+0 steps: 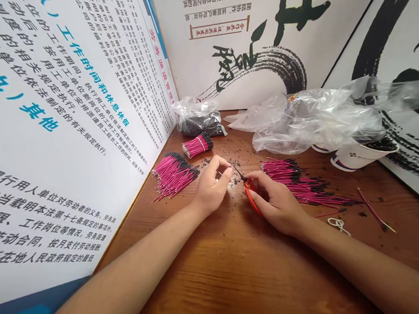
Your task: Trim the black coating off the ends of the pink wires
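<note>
My right hand [275,198] is closed around small scissors [250,192] with orange handles and thin dark blades. Their tips point toward my left hand [213,183], which is closed in a pinch at about the same height. A small whitish bit shows between the left fingers, too small to name. Left of that hand lies a loose pile of pink wires [175,176] with black ends. Behind it is a bundle of similar wires [197,145] tied with a white band. Another spread of pink wires [297,182] lies beyond my right hand.
Black scraps [236,150] litter the wooden table [210,271]. At the back sits a clear bag of black pieces [199,119]. Crumpled plastic bags [310,116] and a paper cup [353,157] stand back right. A white cord [338,225] and a single wire [376,211] lie right. Printed panels [66,114] border the table.
</note>
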Action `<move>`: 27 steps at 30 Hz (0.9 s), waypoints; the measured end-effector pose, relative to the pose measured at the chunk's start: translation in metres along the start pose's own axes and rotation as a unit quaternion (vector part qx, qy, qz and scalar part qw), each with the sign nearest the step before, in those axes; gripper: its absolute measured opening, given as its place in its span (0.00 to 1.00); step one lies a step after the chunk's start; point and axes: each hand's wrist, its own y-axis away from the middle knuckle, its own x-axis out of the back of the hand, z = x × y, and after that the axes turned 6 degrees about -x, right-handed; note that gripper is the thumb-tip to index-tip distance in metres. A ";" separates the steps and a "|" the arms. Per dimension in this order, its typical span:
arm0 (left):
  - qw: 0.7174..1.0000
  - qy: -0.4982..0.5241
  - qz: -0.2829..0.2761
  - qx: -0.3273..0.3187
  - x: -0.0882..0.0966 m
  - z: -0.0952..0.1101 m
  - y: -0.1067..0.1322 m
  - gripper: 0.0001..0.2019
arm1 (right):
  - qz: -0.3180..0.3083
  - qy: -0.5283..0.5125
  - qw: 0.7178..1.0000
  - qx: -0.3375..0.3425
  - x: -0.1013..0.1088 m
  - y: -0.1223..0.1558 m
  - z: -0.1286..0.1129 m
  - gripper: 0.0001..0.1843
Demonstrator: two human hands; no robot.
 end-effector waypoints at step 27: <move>1.000 -0.007 -0.007 -0.030 0.002 0.000 0.000 0.06 | 0.003 0.034 0.999 0.008 0.000 -0.001 -0.001 0.12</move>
